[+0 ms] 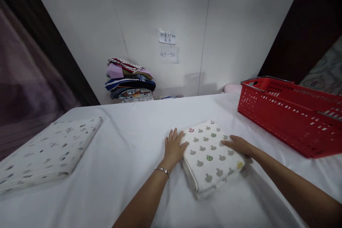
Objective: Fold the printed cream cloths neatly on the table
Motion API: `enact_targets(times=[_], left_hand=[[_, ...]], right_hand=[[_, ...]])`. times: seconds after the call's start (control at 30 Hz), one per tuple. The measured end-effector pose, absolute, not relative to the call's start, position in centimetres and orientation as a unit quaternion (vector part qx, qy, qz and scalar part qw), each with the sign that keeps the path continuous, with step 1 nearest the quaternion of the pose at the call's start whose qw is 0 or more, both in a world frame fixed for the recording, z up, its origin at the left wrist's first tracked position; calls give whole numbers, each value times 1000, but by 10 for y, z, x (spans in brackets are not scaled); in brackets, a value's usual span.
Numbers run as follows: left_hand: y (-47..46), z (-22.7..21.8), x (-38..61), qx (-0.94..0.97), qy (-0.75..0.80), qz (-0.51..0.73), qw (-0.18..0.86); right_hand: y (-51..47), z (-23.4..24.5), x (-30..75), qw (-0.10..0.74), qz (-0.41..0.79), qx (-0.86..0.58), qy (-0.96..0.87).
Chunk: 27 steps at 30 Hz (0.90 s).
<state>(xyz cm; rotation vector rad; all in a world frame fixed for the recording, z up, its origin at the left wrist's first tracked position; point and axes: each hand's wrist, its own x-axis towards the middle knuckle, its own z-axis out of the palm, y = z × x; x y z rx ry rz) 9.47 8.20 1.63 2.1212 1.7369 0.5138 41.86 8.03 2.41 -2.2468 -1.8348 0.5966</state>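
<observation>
A folded white cloth with grey, green, red and yellow mushroom prints [207, 153] lies in front of me at a slant. My left hand [173, 148] rests against its left edge with fingers spread, the thumb reaching onto the print. At the opposite edge, my right hand [239, 145] touches the cloth with stretched fingers on top; part of that hand is hidden from view. The layers of the fold show along the near left side. Another folded white cloth with small scattered prints [53, 149] lies flat at the far left, apart from both hands.
A red perforated basket [288, 114] with metal handles stands at the right. The white-covered table [120, 171] ends near a wall. A pile of folded fabrics [130, 80] sits beyond its back edge, and paper notes [169, 54] hang above.
</observation>
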Motion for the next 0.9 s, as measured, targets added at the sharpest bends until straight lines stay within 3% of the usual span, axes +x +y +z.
enact_targets(times=[0.1,0.2,0.33,0.43,0.63,0.9], left_hand=[[69,35,103,777,587,161,161],[44,44,121,819,530,153,156],[15,33,135,825,522,135,167],[6,21,132,820,531,146,155],[3,16,126,824,522,172,139],[-4,7,124,753,591,226,181]], right_hand=[[48,22,419,56,240,-757,-606],[33,27,414,25,194,-764,-615],[38,30,397,85,35,-682,-725],[47,20,385,101,1,-597,-796],[54,4,382,90,62,-595,-796],[49,16,400,196,239,-685,-660]])
